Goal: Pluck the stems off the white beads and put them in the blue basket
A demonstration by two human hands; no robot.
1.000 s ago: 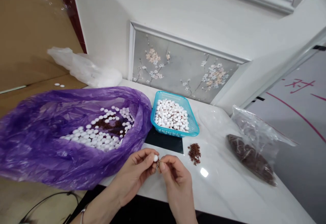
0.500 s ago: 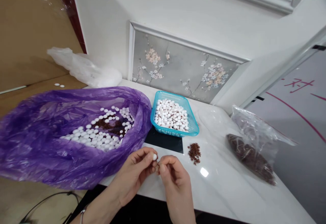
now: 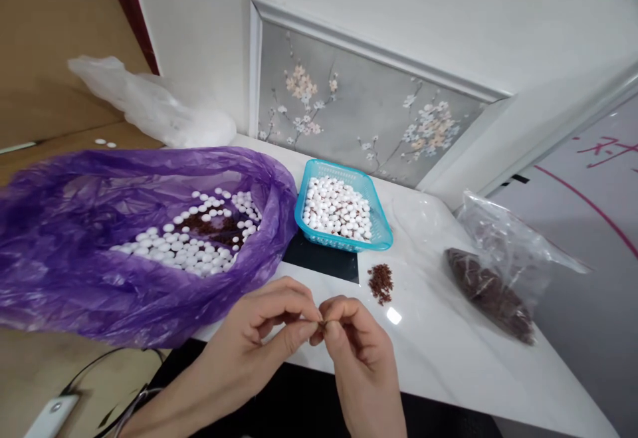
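Note:
My left hand [image 3: 272,331] and my right hand [image 3: 361,351] meet fingertip to fingertip above the front of the white table. Both are closed in a pinch. A tiny brown piece [image 3: 323,324] shows between the tips; the fingers cover most of it, and no white ball can be seen there. Beyond the hands, a small pile of reddish-brown bits [image 3: 381,284] lies on the tabletop. A blue plastic basket [image 3: 383,233] behind it holds many white balls [image 3: 336,205] with brown specks among them.
At left, a purple plastic bag [image 3: 239,305] lies open with white balls and brown bits inside. A clear bag of brown material [image 3: 488,295] stands at right. A translucent white bag [image 3: 164,109] rests against the wall, and a framed flower picture [image 3: 349,79] stands behind the basket.
The white ball seen earlier in my left fingers is out of sight now. My left fingertips have moved right to meet the right ones, and the camera view has tilted down.

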